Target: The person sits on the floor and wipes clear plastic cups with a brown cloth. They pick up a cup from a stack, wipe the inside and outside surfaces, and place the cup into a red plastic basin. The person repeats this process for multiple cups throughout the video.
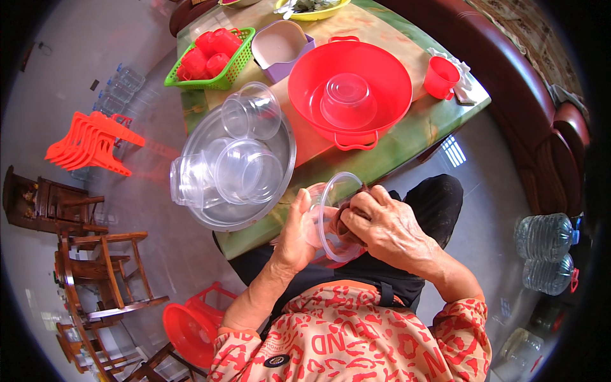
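Note:
My left hand (296,234) holds a clear round plastic container (329,215) from its outer side, tilted with its mouth to the right. A bunched dark brown cloth (347,224) is gripped in my right hand (382,222) at the container's mouth, partly inside it. Several clear plastic containers (248,167) lie heaped on a round metal tray (229,217) at the table's left edge. Beyond my hands stands a large red plastic basin (305,102) with handles; one clear container (348,90) sits upside down inside it.
On the marble-patterned table (315,167) are a green basket (234,67) of red mugs, a purple-and-white basin (277,45), a yellow bowl (315,15) of utensils and a red mug (441,76) by white cloth. Red stools (90,143), wooden chairs (114,272) and a brown sofa (515,95) surround it.

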`<control>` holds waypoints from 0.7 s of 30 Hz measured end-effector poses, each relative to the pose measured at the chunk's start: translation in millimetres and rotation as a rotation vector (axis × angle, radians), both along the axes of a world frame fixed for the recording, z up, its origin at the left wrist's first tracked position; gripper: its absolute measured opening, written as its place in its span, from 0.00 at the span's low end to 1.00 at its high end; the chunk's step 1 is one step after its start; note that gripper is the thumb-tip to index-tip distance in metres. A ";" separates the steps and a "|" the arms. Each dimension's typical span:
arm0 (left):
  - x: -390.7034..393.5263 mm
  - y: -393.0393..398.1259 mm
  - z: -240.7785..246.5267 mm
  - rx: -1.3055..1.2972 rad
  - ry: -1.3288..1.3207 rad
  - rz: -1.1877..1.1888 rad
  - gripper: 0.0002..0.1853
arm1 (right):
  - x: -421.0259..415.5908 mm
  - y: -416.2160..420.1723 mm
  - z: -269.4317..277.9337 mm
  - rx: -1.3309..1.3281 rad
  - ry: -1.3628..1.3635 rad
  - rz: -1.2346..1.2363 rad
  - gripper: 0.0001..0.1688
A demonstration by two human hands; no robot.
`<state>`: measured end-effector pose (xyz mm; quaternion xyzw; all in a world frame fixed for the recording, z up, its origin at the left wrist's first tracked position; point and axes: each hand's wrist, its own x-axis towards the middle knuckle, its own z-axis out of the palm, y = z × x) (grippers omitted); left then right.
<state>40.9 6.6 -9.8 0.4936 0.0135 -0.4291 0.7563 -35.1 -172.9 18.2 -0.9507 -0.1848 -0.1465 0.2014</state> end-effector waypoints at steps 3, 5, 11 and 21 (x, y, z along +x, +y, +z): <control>-1.4 -1.2 5.7 0.026 -0.015 -0.002 0.39 | 0.6 0.1 -11.2 0.086 -0.097 -0.127 0.20; -3.9 -0.9 1.6 0.019 0.006 -0.022 0.39 | 7.6 -1.6 -18.3 0.141 -0.168 -0.208 0.21; -7.6 -5.9 5.3 -0.127 0.029 0.039 0.32 | 32.7 8.7 -16.4 0.360 -0.329 -0.183 0.39; -7.6 0.3 -0.9 -0.041 -0.228 0.129 0.34 | 8.3 13.9 -41.2 0.709 0.036 -0.364 0.29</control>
